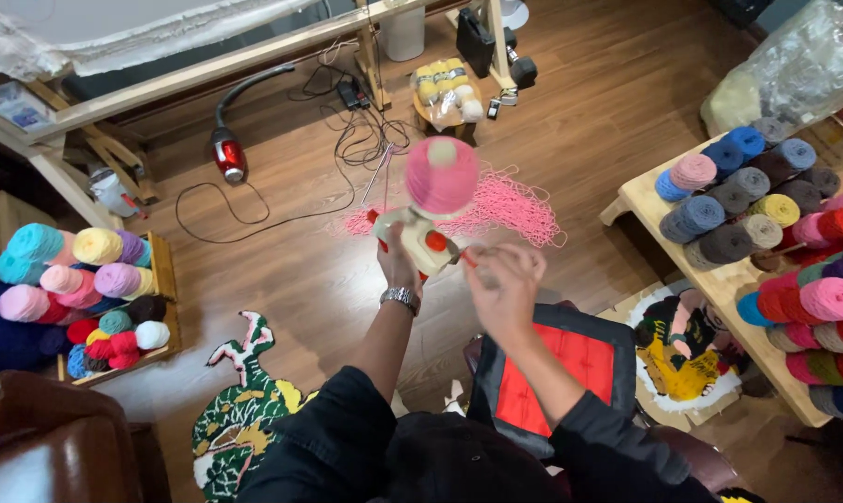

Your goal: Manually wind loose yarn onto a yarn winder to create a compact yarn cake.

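My left hand, with a metal watch on its wrist, grips the white body of a yarn winder that has red knobs. A pink ball of yarn sits on the winder's top. My right hand is blurred and closed on the winder's small red crank handle at its right side. A loose heap of pink yarn lies on the wooden floor behind the winder, and a strand runs from it toward the ball.
A crate of coloured yarn balls stands at the left, a low wooden table piled with yarn balls at the right. A red vacuum, cables, tufted rugs and a red-and-black cushion lie on the floor.
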